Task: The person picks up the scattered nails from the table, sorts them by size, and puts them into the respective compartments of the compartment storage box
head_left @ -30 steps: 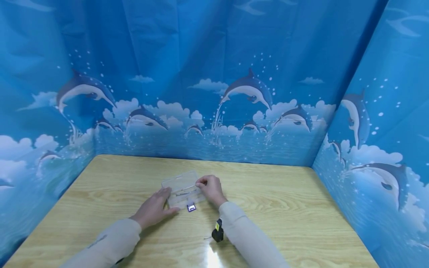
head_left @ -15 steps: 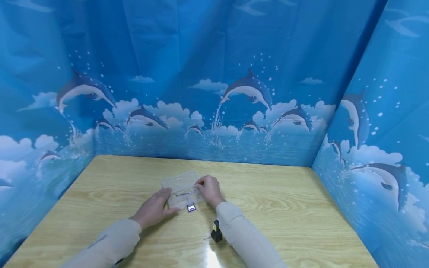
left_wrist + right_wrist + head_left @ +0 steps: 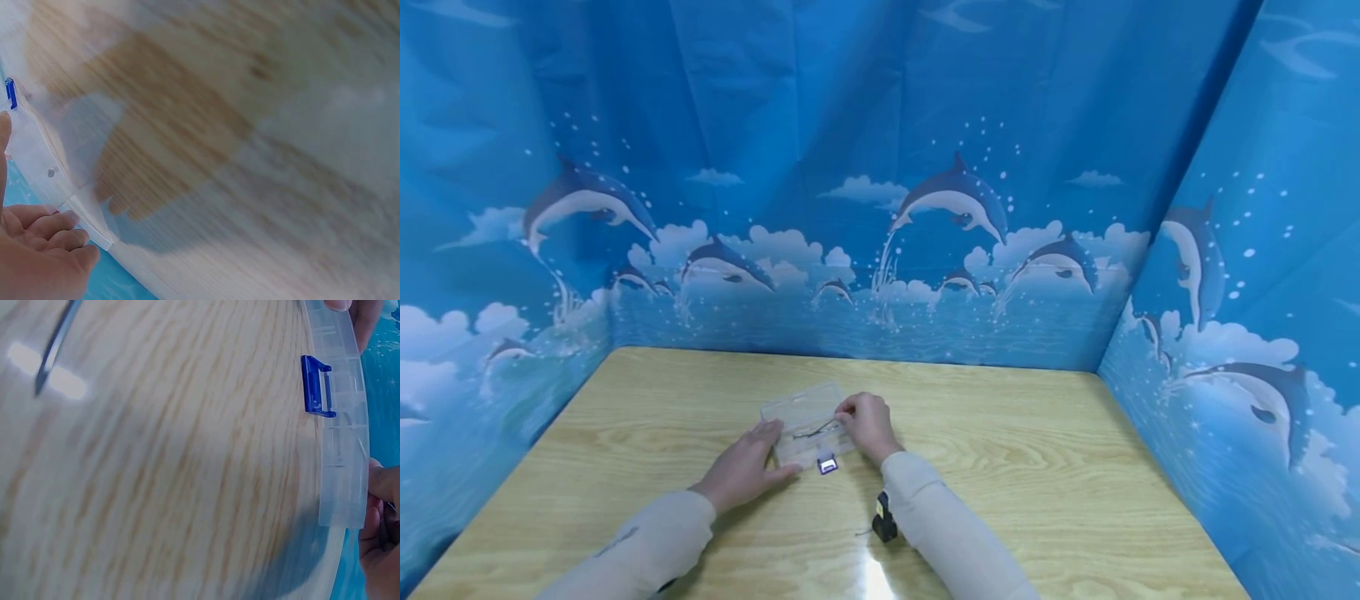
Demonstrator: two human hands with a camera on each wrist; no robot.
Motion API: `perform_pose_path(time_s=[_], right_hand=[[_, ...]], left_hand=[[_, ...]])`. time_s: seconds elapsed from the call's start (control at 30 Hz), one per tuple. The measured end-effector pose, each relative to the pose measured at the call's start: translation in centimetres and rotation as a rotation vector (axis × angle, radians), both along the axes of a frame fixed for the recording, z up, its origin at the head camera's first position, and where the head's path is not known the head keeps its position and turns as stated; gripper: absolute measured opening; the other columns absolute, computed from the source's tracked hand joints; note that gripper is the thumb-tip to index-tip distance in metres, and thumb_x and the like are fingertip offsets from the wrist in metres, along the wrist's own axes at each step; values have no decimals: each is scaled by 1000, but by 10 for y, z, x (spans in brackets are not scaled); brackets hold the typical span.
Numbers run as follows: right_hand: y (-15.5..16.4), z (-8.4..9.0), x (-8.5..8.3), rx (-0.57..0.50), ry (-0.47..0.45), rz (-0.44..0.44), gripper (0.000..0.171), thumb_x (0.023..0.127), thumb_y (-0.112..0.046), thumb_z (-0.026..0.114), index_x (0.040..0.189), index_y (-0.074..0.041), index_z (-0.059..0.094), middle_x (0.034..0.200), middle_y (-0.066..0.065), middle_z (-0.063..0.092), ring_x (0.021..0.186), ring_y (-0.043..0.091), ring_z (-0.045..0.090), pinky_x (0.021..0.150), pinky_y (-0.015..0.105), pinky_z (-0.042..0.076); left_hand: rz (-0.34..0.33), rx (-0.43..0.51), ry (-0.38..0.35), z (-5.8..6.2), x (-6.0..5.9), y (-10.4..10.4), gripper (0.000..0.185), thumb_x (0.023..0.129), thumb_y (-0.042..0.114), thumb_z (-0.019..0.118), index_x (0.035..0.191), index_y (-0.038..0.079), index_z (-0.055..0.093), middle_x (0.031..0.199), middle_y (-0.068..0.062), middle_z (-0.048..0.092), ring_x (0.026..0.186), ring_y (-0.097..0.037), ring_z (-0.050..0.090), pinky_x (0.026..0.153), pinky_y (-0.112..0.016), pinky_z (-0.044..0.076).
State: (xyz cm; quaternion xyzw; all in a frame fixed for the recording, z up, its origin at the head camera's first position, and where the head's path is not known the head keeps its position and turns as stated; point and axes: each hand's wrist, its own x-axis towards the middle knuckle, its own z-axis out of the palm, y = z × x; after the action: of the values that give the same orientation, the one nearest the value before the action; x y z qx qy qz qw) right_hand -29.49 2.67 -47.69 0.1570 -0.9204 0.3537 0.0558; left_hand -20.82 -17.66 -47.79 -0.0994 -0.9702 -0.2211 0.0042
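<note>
Blue curtain (image 3: pixel 850 100) printed with dolphins fills the backdrop. Wood-grain table (image 3: pixel 1037 467) below it. Pale sleeves (image 3: pixel 955 525) come in from the near side. Clear plastic box (image 3: pixel 793 454) sits on the table, lid folded back away from the person.

Left hand (image 3: pixel 743 469): spread along the box's left side, thumb at the near corner, bracing it rather than gripping. Right hand (image 3: pixel 868 425): over the box's right side, thumb and fingertips together, apparently pinching the end of a slim metal piece (image 3: pixel 816 431). Black item (image 3: pixel 884 518) with a thin shaft lies just beside the right sleeve. Blue latch (image 3: pixel 310 386) hangs on the box's near side, unfastened.

Slim metal piece slants over the tray, crossing or lying beside another; compartment can't be told.

Risks, judged: narrow metal could slip or twist in a tip-only pinch; crossed pieces could snag; light box could skid or tip if the left hand eases off while the right presses; right sleeve could knock the black item when the arm pulls back.
</note>
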Motion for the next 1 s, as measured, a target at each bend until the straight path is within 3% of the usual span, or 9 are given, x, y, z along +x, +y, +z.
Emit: perform_pose_path(time_s=[0.7, 1.0], right_hand=[[1, 1, 1, -24, 35, 5, 4, 83, -10, 74, 84, -7, 77, 83, 3, 74, 80, 18, 68, 74, 29, 56], [10, 12, 0, -59, -71, 66, 8, 85, -12, 72, 88, -6, 76, 87, 4, 74, 84, 17, 69, 77, 29, 57]], left_hand=[[0, 6, 5, 0, 1, 0, 86, 84, 52, 66, 142, -5, 38, 148, -23, 37, 136, -43, 33, 111, -57, 29], [-22, 8, 28, 3, 2, 1, 85, 84, 50, 68, 141, -7, 40, 145, -26, 39, 134, -44, 36, 110, -58, 32]])
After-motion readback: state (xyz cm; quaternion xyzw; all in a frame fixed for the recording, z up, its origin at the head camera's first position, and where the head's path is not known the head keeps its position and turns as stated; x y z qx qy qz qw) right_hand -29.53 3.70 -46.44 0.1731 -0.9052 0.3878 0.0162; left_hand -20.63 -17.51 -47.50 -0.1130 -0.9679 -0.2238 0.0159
